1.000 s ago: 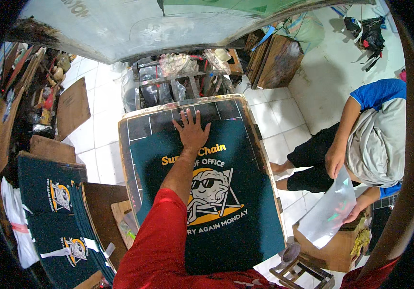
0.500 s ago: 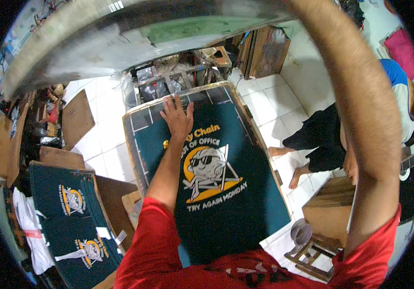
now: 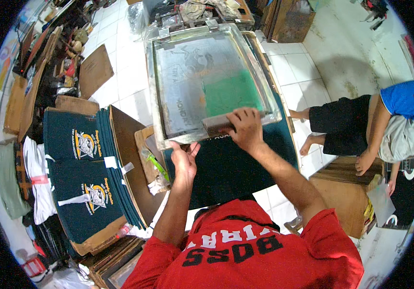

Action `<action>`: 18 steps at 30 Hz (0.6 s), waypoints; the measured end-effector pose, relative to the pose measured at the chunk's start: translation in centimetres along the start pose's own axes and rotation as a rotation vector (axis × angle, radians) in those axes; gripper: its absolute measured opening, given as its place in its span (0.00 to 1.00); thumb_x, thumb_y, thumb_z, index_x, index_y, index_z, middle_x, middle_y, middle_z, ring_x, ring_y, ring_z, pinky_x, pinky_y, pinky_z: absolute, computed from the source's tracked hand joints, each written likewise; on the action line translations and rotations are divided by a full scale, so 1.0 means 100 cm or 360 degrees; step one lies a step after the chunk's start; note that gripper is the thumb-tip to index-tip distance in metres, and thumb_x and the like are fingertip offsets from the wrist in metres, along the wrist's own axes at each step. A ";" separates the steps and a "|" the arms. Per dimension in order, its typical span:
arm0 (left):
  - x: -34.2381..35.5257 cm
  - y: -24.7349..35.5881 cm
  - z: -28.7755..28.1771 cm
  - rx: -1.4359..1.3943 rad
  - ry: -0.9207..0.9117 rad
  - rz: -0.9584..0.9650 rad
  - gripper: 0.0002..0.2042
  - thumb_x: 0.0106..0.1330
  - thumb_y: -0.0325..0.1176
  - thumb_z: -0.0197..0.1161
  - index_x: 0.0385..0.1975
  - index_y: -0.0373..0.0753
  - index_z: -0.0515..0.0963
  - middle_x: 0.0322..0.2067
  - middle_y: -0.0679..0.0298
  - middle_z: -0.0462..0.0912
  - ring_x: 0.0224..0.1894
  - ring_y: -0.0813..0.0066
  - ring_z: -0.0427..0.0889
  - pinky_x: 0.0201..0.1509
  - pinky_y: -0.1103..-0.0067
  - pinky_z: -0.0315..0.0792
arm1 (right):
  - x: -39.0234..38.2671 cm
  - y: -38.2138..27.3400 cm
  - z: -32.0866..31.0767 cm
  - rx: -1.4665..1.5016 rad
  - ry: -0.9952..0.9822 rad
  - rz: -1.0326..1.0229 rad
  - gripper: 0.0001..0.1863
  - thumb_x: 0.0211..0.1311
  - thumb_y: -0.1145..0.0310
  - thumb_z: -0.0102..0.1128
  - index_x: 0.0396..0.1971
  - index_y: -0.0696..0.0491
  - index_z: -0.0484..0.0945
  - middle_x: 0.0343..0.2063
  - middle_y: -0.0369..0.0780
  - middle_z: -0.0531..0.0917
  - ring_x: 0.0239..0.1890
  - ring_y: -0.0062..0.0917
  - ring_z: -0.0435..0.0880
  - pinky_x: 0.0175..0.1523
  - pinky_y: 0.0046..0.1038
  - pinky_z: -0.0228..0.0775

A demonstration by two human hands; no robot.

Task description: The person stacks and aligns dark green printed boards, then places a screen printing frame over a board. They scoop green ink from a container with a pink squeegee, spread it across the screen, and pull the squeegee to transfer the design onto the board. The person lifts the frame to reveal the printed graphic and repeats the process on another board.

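Note:
A screen-printing frame (image 3: 159, 108) with a pale mesh and a green patch lies over the far part of a dark green shirt (image 3: 226, 178). My right hand (image 3: 246, 127) is closed round a squeegee (image 3: 215, 125) at the near end of the mesh, below the green patch. At the frame's near left edge my left hand (image 3: 184, 161) holds the rim, palm turned up, fingertips partly hidden. Most of the shirt's print is covered by the frame; a sliver of white lettering shows under its near edge.
Printed dark green shirts (image 3: 86, 178) lie stacked at the left beside a cardboard box (image 3: 134, 159). A co-worker (image 3: 346, 123) in black shorts sits at the right, next to a stack of brown boards (image 3: 339, 192). Cluttered shelves (image 3: 72, 58) line the far left.
The frame has swung down over the shirt. My left hand has left the shirt's far end for the frame's near edge; my right arm has come down, with the squeegee now in hand.

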State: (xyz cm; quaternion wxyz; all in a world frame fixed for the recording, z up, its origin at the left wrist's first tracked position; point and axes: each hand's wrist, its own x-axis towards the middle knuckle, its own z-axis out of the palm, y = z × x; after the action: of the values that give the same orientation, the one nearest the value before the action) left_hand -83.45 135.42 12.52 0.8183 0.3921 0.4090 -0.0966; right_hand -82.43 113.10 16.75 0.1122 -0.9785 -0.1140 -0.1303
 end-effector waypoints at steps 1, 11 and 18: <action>0.019 -0.015 -0.014 0.0060 0.0004 0.0018 0.33 0.82 0.58 0.35 0.65 0.32 0.66 0.56 0.48 0.78 0.51 0.50 0.84 0.59 0.51 0.79 | -0.010 0.004 0.018 0.0011 0.0065 -0.0066 0.25 0.49 0.52 0.77 0.46 0.47 0.82 0.42 0.36 0.81 0.50 0.34 0.78 0.59 0.43 0.63; 0.051 0.003 -0.083 0.2397 0.0449 0.1486 0.36 0.61 0.60 0.72 0.52 0.30 0.76 0.53 0.41 0.81 0.57 0.48 0.80 0.60 0.56 0.73 | 0.025 0.030 0.065 -0.0091 -0.0392 -0.0015 0.18 0.51 0.67 0.74 0.44 0.46 0.81 0.40 0.37 0.83 0.47 0.35 0.81 0.53 0.40 0.69; 0.074 -0.001 -0.063 0.2793 0.0290 0.1320 0.76 0.38 0.75 0.75 0.77 0.27 0.40 0.77 0.39 0.47 0.79 0.36 0.42 0.78 0.44 0.40 | 0.067 0.034 0.044 0.0043 -0.0387 0.0014 0.19 0.47 0.75 0.70 0.42 0.48 0.81 0.36 0.38 0.85 0.43 0.38 0.84 0.48 0.44 0.71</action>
State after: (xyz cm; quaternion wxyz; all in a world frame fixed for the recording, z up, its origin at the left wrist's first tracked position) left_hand -82.46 141.13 4.74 0.1697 0.9812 0.0831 -0.0405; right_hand -74.27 112.26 13.82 0.1113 -0.9860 -0.1242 -0.0087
